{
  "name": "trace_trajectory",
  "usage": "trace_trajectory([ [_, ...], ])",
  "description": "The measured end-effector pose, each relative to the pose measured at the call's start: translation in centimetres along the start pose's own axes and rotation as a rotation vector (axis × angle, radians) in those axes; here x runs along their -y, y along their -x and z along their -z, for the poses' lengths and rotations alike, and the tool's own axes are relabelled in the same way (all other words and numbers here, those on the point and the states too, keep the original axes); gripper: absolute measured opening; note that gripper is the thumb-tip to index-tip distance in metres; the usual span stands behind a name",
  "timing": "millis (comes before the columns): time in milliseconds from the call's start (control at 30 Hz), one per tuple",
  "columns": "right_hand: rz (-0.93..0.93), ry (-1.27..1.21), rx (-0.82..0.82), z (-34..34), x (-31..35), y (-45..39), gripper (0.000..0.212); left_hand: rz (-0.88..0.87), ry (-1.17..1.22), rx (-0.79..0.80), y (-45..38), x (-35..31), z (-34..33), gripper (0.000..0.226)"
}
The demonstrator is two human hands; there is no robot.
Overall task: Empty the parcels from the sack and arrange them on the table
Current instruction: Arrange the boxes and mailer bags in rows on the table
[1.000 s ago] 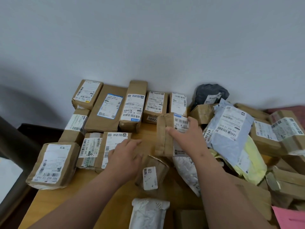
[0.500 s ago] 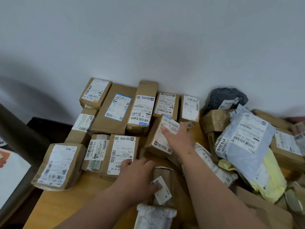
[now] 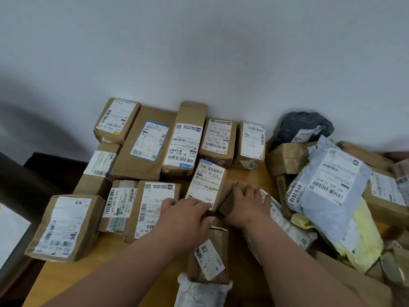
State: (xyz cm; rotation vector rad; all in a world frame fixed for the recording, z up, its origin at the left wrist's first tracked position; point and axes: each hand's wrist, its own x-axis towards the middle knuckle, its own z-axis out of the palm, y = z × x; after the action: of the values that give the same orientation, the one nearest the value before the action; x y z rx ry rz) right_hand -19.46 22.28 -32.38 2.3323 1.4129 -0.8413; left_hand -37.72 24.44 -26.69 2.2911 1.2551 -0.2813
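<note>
I see both my hands on one brown parcel with a white label, near the middle of the wooden table. My left hand lies on its near edge, the fingers almost straight and close together, pressing on the label. My right hand is at its right side, fingers bent over the edge; if they really grip, I cannot tell. This parcel lies just beside the labelled parcel on its left, in the second row. Behind it a row of parcels stands against the wall. At the right is a loose heap with a grey mailer bag. A small parcel marked 82 lies below my hands
</note>
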Motion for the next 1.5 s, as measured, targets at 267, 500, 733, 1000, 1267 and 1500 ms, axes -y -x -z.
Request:
trace_trajectory([
  [267, -0.036, -0.022, -0.07, -0.2, -0.8, -0.2, 0.097, 0.018, 0.055, 0.062, -1.3, -0.1, -0.3, 0.043],
  [500, -0.143, -0.282, 0.042, 5.0, -1.8, 0.4, 0.108, 0.04, 0.105, 0.076, -1.8, -0.4, -0.1, 0.042],
  [733, -0.292, -0.421, -0.081, 5.1, -1.6, -1.1, 0.108, 0.036, 0.126, 0.085, -1.9, -0.6, -0.3, 0.046],
  [1000, -0.242, -0.408, -0.148, 3.9, -0.9, -1.1, 0.091, 0.017, 0.089, 0.088, -1.8, -0.3, -0.6, 0.048],
  [1267, 0.157, -0.025, 0.026, 0.3, -0.8, -1.0, 0.091, -0.037, 0.096, 0.099, -1.8, -0.1, -0.5, 0.049],
  [1500, 0.185, -0.058, -0.052, 0.8, -0.8, -0.8, 0.069, -0.043, 0.232, -0.032, -1.1, 0.3, -0.6, 0.044],
])
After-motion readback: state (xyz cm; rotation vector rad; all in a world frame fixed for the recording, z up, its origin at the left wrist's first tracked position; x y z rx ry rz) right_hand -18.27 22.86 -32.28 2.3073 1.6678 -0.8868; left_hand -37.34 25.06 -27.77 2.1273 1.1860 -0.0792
